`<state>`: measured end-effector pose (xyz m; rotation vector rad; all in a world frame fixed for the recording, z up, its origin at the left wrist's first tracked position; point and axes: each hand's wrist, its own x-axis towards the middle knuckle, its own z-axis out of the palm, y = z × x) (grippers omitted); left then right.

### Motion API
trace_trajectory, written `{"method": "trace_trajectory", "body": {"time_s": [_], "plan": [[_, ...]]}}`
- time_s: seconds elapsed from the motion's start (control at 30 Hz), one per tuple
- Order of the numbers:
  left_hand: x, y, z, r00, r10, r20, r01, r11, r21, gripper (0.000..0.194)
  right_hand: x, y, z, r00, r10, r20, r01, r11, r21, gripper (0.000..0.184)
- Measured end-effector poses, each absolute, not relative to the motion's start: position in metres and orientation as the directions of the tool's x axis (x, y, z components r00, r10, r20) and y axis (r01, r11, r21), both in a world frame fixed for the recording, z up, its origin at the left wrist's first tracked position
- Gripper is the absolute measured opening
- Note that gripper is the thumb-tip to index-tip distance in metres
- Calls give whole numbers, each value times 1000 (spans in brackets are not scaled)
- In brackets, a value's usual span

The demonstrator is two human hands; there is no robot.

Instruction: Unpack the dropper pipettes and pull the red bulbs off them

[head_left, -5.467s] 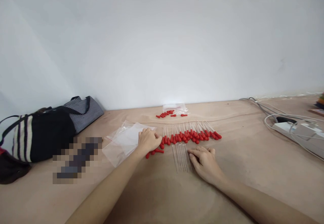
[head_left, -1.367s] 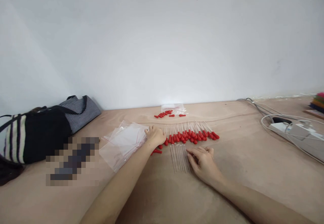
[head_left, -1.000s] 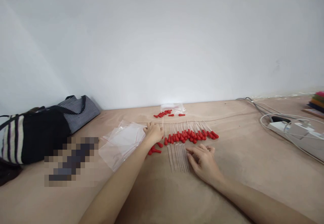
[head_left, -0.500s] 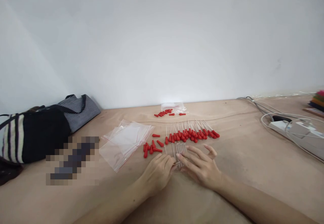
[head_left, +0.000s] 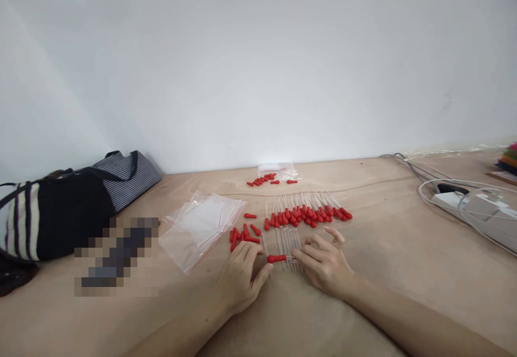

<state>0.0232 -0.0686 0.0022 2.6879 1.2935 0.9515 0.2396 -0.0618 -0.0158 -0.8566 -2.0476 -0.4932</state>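
My right hand point(head_left: 325, 264) rests on the wooden table point(head_left: 383, 271) and pinches the end of a thin glass tube with a red rubber bulb point(head_left: 277, 258) on its other end. Its other fingers are spread. My left hand point(head_left: 241, 276) lies just left of that bulb with its fingers loose and apart, holding nothing. Several bare glass tubes point(head_left: 287, 237) lie side by side just beyond the hands. Behind them is a row of tubes fitted with red bulbs point(head_left: 307, 216). Loose red bulbs point(head_left: 241, 234) lie near my left fingertips.
A stack of clear zip bags point(head_left: 202, 223) lies at the left. More red bulbs and a small bag point(head_left: 273, 178) sit near the wall. Striped and black cloth bags point(head_left: 60, 211) and a blurred object point(head_left: 117, 254) are far left. A power strip with cables point(head_left: 464, 202) is at the right.
My left hand came back from the row of bulbs and zip bags to meet my right hand at the bare tubes. A red bulb now sits on the tube between the hands.
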Motion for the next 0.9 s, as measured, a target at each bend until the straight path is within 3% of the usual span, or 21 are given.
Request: {"method": "trace_trajectory", "body": {"time_s": [0.23,0.9], "plan": [[35,-65,6,568,547,615,638,-764,91,16,236,-65,-14,-414,393,821,693,720,6,15],[32,-67,0,564,453,690,576,-815,64,17,239,-67,-16,-444,439,781,643,763,-63,17]]}}
